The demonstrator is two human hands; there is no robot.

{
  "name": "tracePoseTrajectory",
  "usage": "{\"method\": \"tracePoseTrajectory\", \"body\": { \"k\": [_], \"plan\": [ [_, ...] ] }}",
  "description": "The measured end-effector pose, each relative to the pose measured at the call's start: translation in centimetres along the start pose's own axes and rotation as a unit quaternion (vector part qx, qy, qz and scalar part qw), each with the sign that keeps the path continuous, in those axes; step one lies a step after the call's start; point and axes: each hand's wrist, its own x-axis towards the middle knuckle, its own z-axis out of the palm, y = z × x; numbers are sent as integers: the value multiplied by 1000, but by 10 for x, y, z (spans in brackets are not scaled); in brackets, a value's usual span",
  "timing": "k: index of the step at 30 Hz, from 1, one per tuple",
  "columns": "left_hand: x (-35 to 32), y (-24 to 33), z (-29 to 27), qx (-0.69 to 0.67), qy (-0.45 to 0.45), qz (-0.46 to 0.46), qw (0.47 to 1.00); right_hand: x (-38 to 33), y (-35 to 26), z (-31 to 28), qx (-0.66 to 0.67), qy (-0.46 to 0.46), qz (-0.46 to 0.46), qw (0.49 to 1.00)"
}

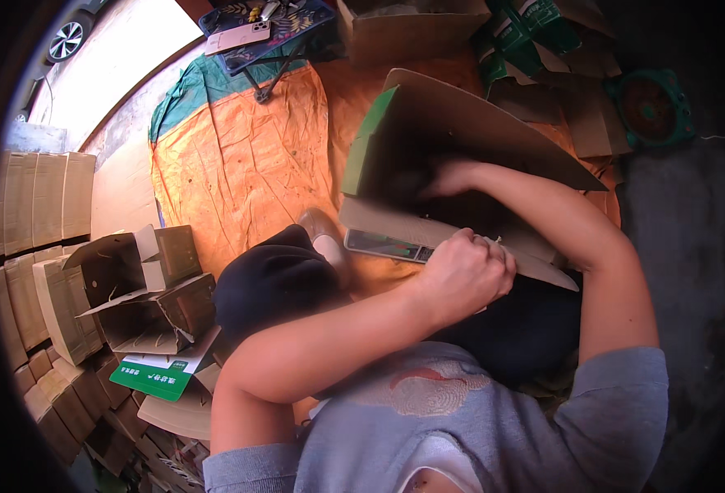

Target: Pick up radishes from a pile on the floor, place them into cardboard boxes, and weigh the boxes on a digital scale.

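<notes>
A large open cardboard box (477, 115) with a green printed side lies tilted in front of me, its mouth toward me. My left hand (471, 269) is closed, knuckles up, with its fingers curled over the edge of the box's near flap. A small pale bit shows by its fingers, too small to name. My right hand (453, 177) reaches into the box; its fingers are lost in shadow and blur. Beneath the near flap, a flat grey-framed panel (387, 245) pokes out, mostly covered.
An orange tarp (239, 156) with a green end covers the floor. At left stand open cartons (145, 287) and stacked cartons (46, 197). A small folding table (305, 29) holds a phone (239, 37). Green-and-brown cartons (527, 37) and a green round-grilled object (651, 107) are at far right.
</notes>
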Motion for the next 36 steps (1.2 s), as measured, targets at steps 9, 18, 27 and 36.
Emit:
{"method": "tracePoseTrajectory", "body": {
  "k": [9, 18, 27, 36],
  "plan": [
    [11, -4, -1, -23, 15, -32, 999, 71, 68, 66, -88, 12, 0, 996],
    [19, 2, -18, -32, -81, -41, 995, -172, -9, -48, 201, 155, -104, 962],
    [49, 41, -2, 8, -73, -89, 993, -483, 169, 122, 376, 661, 121, 638],
    [49, 4, -40, 25, 195, -108, 974, -522, 263, 583, 614, 523, 447, 387]
  ]
}}
